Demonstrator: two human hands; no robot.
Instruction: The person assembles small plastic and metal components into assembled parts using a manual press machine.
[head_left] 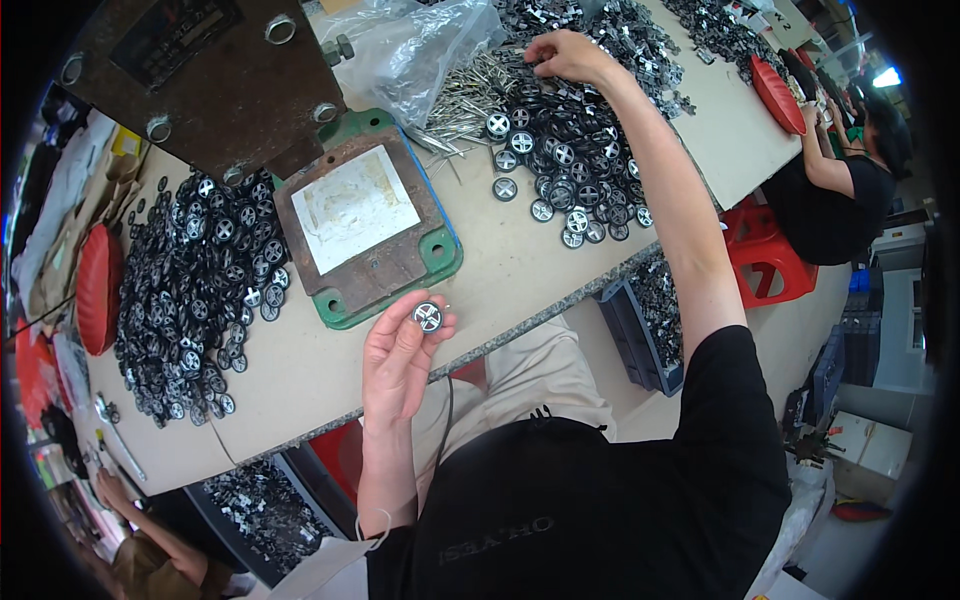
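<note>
My left hand (398, 360) holds a small black toy wheel (427, 317) with a silver spoked face between thumb and fingers, just in front of the press base. My right hand (568, 56) reaches to the far side of the table, its fingers curled down at the edge of the heaps; what they grip, if anything, is hidden. Below it are a pile of thin metal pins (465, 103) and a heap of similar wheels (560, 160). Small grey parts (640, 60) lie heaped just beyond and to its right.
A brown metal press with a green base (440, 255) and a white plate (358, 210) stands left of centre. Another wheel heap (200, 300) lies left of it. A clear plastic bag (410, 50) lies behind. Blue bins (640, 330) sit below the table edge. Other people work at both sides.
</note>
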